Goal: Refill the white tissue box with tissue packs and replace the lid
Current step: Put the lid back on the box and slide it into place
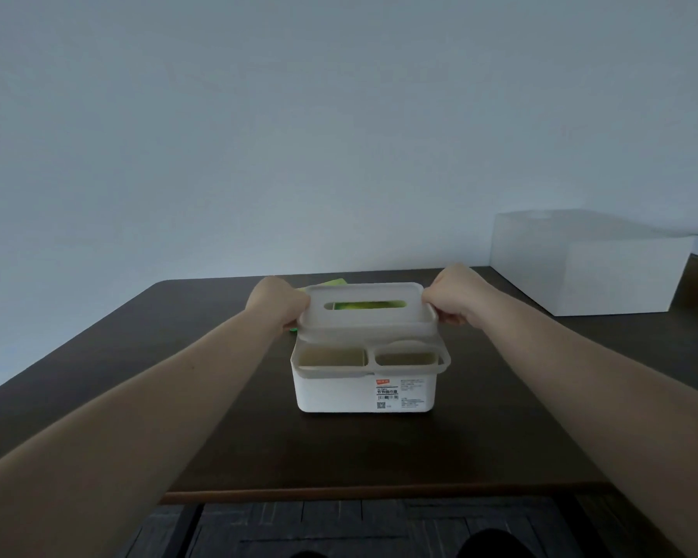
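Note:
The white tissue box stands in the middle of the dark table, with a printed label on its front and two small open compartments along its near side. Its pale lid, with an oval slot, sits tilted over the back part of the box. My left hand grips the lid's left end and my right hand grips its right end. Green tissue packaging shows through the slot. Another green pack peeks out on the table behind the box, mostly hidden.
A large white box stands at the back right of the dark wooden table. The table's near edge runs just below the tissue box, with dark floor beneath. A plain wall fills the background.

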Demonstrator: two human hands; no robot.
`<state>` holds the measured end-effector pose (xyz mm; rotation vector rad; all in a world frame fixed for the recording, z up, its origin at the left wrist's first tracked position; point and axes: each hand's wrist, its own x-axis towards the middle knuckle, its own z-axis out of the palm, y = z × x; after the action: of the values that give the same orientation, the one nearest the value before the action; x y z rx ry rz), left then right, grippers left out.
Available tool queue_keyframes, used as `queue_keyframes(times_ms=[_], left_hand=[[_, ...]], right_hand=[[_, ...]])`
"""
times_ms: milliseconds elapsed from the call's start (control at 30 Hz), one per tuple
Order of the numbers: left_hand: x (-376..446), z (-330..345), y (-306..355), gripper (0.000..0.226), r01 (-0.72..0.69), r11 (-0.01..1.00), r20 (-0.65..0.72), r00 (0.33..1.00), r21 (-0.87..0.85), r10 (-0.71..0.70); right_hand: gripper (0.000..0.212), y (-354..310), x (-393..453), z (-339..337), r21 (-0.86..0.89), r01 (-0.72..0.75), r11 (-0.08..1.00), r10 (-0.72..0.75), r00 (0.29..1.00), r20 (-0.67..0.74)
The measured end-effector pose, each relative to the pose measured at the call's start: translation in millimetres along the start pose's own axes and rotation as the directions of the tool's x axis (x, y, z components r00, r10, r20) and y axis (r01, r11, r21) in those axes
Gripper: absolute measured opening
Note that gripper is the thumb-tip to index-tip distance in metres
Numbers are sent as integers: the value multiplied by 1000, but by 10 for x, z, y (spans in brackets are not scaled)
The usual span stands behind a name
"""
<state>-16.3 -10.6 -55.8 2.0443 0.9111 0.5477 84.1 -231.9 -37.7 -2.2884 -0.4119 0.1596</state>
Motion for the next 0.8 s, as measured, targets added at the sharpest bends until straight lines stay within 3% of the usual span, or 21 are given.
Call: queue_keyframes(times_ms=[100, 367, 633, 800], left_hand=[[-25, 20, -16, 5, -49, 993, -16, 999, 103, 51], [-93, 55, -79, 23, -98, 981, -67, 992, 167, 110], [-66, 133, -89, 25, -32, 999, -70, 997, 29, 34], [-33, 244, -59, 37, 3, 1000, 39, 999, -3, -3]], right_hand=[[29, 25, 39, 62, -17, 3, 1000, -3, 1000, -30], [28, 0, 62, 177, -145, -27, 989, 12, 995, -103], [29, -8, 92, 246, -269, -35, 963, 9, 995, -96], [28, -13, 129, 274, -265, -43, 963, 30, 998, -52]])
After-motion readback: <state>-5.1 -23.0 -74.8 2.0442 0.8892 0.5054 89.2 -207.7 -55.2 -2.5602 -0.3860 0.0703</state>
